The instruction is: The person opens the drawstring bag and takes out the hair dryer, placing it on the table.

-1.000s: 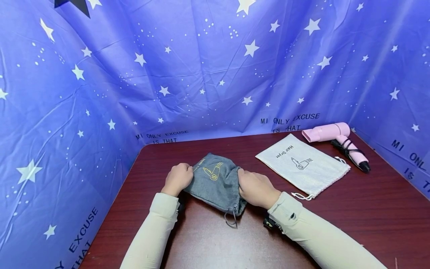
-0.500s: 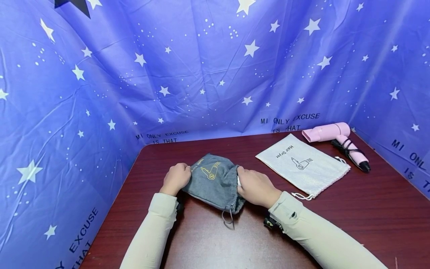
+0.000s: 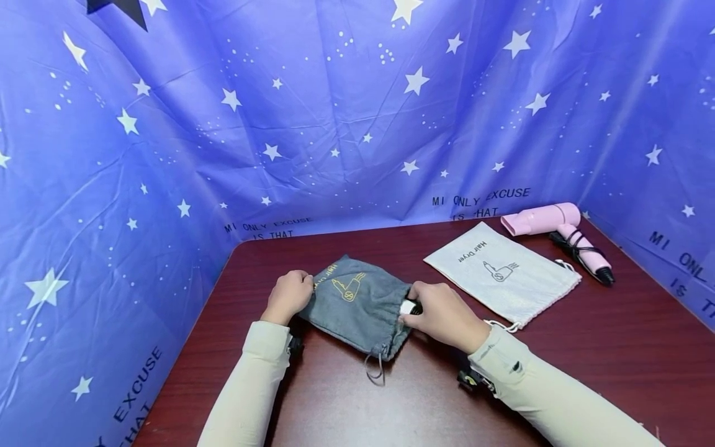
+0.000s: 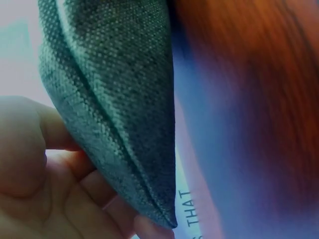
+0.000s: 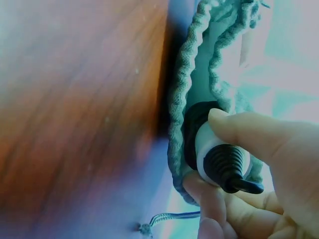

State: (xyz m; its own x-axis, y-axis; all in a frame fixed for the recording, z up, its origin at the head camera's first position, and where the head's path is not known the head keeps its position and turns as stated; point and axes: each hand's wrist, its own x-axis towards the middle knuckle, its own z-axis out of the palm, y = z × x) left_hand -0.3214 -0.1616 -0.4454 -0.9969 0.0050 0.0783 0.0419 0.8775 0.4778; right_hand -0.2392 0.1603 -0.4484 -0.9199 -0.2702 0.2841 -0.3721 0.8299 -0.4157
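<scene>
A grey drawstring bag printed with a yellow hair dryer drawing lies on the table. My left hand pinches its closed end; in the left wrist view, the fingers meet the bag's edge near the corner. From the gathered mouth pokes the handle end of a white hair dryer, with a ribbed black cord sleeve and black cord. Thumb and fingers of my right hand grip that handle end. The rest of the dryer is hidden inside the bag.
To the right a white drawstring bag marked "Hair Dryer" lies flat on the brown table. Beyond it is a pink hair dryer, its black cord wrapped round the handle. Blue star-printed cloth encloses the back and sides.
My right hand has moved slightly right and away from the bag's mouth, exposing the white handle end. My left hand has shifted a little left, still pinching the bag.
</scene>
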